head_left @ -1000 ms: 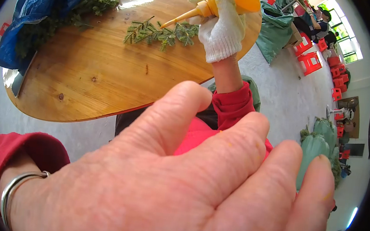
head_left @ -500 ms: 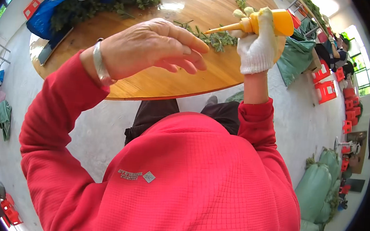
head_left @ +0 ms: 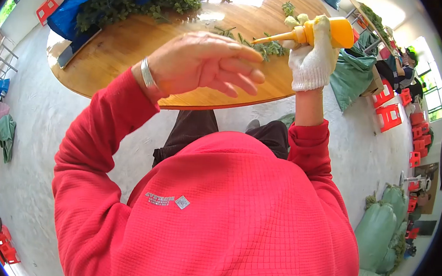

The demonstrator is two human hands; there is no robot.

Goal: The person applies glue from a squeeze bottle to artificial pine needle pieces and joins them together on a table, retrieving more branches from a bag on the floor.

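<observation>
My right hand (head_left: 312, 62), in a white knit glove, is wrapped round a yellow squeeze bottle (head_left: 342, 33). Its long tapered nozzle (head_left: 270, 38) points left above the table. My left hand (head_left: 206, 64) is bare, with a silver bracelet (head_left: 148, 75) at the wrist. Its fingers are apart and hold nothing, close to the nozzle tip but with no clear contact. Beyond the hands, a green leafy sprig (head_left: 270, 49) lies on the round wooden table (head_left: 118, 62), partly hidden by them. Pale yellowish lumps (head_left: 295, 20) show beside the gloved fingers.
More cut greenery (head_left: 164, 4) is heaped at the table's far left, with a blue tarp (head_left: 67, 19) over it. Red stools (head_left: 388, 117) and a green cloth (head_left: 353, 78) stand to the right. Stuffed green sacks (head_left: 375, 228) lie at lower right. Another person (head_left: 407, 64) sits far right.
My left hand has shifted right and turned so more of its palm shows. My right hand keeps its grip on the squeeze bottle, nearly still. The whole view has shifted slightly.
</observation>
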